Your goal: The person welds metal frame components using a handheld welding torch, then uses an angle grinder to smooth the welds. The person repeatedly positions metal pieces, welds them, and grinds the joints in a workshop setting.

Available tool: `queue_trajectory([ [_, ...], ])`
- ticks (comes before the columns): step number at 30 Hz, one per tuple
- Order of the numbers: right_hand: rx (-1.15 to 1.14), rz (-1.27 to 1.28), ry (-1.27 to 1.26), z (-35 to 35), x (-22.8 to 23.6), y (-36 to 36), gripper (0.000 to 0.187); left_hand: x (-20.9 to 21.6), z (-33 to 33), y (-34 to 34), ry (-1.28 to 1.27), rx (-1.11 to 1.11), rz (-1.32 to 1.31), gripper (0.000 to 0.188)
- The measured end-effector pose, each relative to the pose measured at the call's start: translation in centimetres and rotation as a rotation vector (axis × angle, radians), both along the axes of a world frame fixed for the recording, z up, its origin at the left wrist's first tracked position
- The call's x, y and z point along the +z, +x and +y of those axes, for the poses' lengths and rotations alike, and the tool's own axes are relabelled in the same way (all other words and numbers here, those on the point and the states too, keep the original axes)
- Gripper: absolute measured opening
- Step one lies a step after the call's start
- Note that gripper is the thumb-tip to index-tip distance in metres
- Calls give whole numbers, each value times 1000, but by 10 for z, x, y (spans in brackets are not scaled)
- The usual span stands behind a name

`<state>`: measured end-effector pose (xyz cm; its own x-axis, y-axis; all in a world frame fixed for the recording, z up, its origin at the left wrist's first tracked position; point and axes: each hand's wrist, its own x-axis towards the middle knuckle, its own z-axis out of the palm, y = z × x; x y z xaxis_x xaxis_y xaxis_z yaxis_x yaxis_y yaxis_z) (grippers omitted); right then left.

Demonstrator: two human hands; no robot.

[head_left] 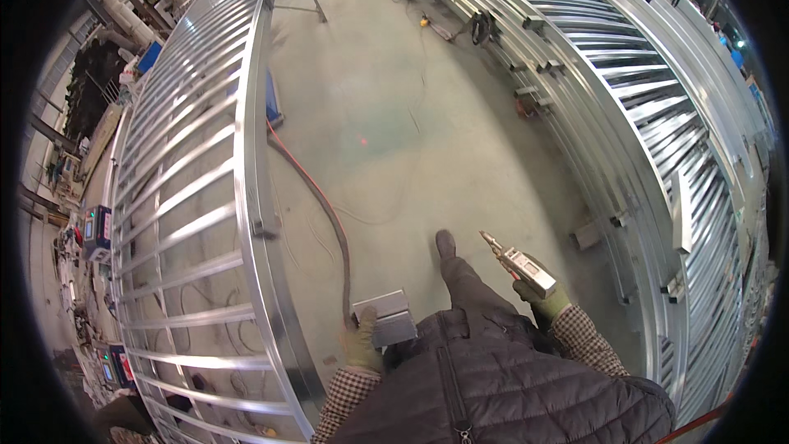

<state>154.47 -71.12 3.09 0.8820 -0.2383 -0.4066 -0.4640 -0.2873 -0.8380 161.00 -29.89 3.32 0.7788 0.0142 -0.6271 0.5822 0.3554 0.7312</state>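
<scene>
The thumb of the gloved left hand is pressing on the left end of a short grey metal piece, pinching it against fingers that are mostly hiding beneath. The gloved right hand is curling around a handheld tool, its pointed tip aiming forward and touching nothing. Piece and tool are hanging apart in front of the dark quilted jacket, so no contact work seems to be going on between them. Farther out, a slatted metal frame is standing at left, its crossbars apparently all sitting in place; how much work is remaining on it, I cannot tell. A reddish hose is trailing beside it, and metal slats are lying at right.
</scene>
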Motion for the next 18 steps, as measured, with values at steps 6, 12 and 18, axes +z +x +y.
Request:
queue_trajectory([
  [6,-59,66,130,-16,-6,176,62,18,-34,159,-5,58,46,60],
  [12,-41,51,235,-36,21,359,69,34,-51,290,-38,109,-13,59],
  [18,-68,-3,222,-35,1,516,67,16,-57,442,13,83,67,62],
])
